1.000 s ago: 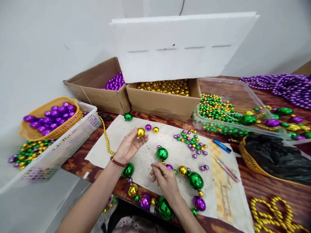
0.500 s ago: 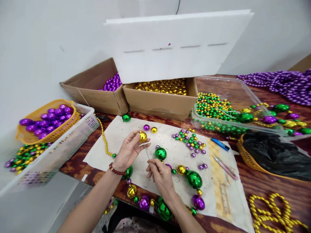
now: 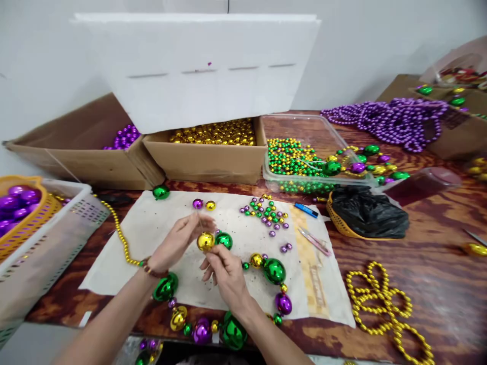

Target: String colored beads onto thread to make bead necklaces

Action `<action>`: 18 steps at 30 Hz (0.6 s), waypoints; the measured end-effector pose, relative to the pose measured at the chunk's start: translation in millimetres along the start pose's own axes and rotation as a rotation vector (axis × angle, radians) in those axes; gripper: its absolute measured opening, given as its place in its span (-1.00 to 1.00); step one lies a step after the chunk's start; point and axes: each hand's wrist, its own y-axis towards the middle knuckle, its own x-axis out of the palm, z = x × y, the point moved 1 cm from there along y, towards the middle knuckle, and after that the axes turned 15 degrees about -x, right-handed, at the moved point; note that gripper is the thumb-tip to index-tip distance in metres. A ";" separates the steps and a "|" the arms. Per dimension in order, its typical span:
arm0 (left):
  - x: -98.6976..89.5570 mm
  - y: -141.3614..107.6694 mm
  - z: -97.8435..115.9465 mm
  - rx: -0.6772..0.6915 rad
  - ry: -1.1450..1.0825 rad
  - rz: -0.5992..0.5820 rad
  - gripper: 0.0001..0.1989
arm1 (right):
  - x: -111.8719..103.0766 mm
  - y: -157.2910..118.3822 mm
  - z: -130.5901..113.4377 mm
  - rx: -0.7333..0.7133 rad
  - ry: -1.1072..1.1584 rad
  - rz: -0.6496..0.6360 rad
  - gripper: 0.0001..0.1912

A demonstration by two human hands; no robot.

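Note:
My left hand is closed in a pinch around a thin string just above a shiny gold ball bead. At the lower edge of that bead, my right hand pinches with thumb and forefinger; the exact contact is partly hidden. Close behind sits a green ball bead. Around the front of the white cloth curves a strand of large green, gold and purple beads, including a purple bead and a big green bead by the table edge.
Small loose beads, a blue cutter and pink-handled snips lie on the cloth. Behind stand cardboard boxes and a clear bin of beads. Gold bead strands lie right; a white basket stands left.
The view has turned right. The gold bead has gone from my left fingers down to my right fingertips, and my left hand now pinches the string above it.

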 end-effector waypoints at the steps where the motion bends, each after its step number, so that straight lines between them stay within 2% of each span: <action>1: 0.2 16.4 3.4 0.060 0.121 0.055 -0.62 | -0.3 -0.7 0.7 0.002 0.015 -0.007 -0.82; 3: 5.4 50.7 10.2 0.235 0.451 0.127 -0.78 | -0.7 -2.5 2.0 -0.003 0.032 -0.029 -0.82; 5: 18.0 80.7 13.9 0.401 0.787 0.091 -0.85 | -1.0 -3.8 2.7 -0.012 0.038 -0.047 -0.83; 8: 42.8 107.9 12.8 0.598 1.144 -0.023 -0.79 | -1.7 -3.6 2.0 -0.031 0.038 -0.065 -0.87; 10: 56.8 115.9 9.7 0.674 1.269 -0.078 -0.77 | -2.7 -2.5 1.1 -0.048 0.029 -0.064 -0.87; 12: 65.0 120.2 6.3 0.693 1.336 -0.097 -0.77 | -3.8 -1.2 0.6 -0.057 0.021 -0.061 -0.87; 18: 64.6 128.5 0.2 0.670 1.417 -0.070 -0.72 | -4.7 0.3 2.1 -0.036 0.012 -0.029 -0.89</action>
